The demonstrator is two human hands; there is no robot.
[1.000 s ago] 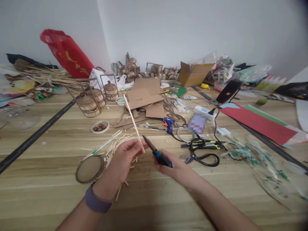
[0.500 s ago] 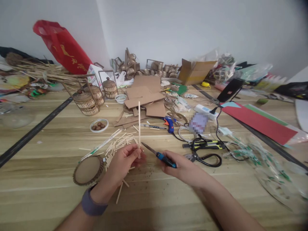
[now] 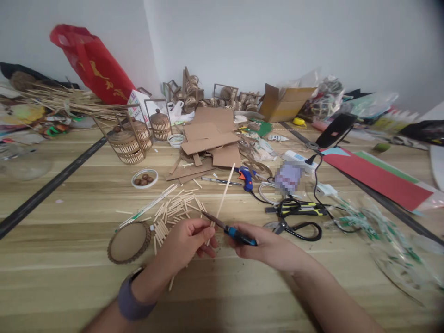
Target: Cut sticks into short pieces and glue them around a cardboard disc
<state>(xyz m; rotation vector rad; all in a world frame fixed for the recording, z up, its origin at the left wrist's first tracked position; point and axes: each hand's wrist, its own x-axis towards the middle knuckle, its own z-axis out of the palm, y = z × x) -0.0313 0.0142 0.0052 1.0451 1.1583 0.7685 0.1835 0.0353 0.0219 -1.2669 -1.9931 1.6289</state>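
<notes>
My left hand [image 3: 192,238] pinches a thin, pale wooden stick [image 3: 226,189] near its lower end. The stick leans up and to the right. Closed around a blue and black handle, my right hand [image 3: 258,240] holds a knife [image 3: 217,221] with a narrow dark blade. The blade crosses the stick just above my left fingers; whether it bites into the wood I cannot tell. Beside and behind my left hand lie several short cut sticks [image 3: 175,208]. A round cardboard base with a braided rim [image 3: 129,243] rests left of them.
Brown cardboard pieces [image 3: 211,138], a blue glue gun [image 3: 246,178] and a pen [image 3: 220,181] lie beyond my hands. Black-handled scissors [image 3: 305,231] and a yellow-black cutter [image 3: 308,209] are at right. A dish of brown beads [image 3: 144,179] and small lidded baskets [image 3: 126,145] stand at left.
The stick has tipped from upright to leaning right. The knife blade, earlier beside the stick, now crosses it close to my left fingers.
</notes>
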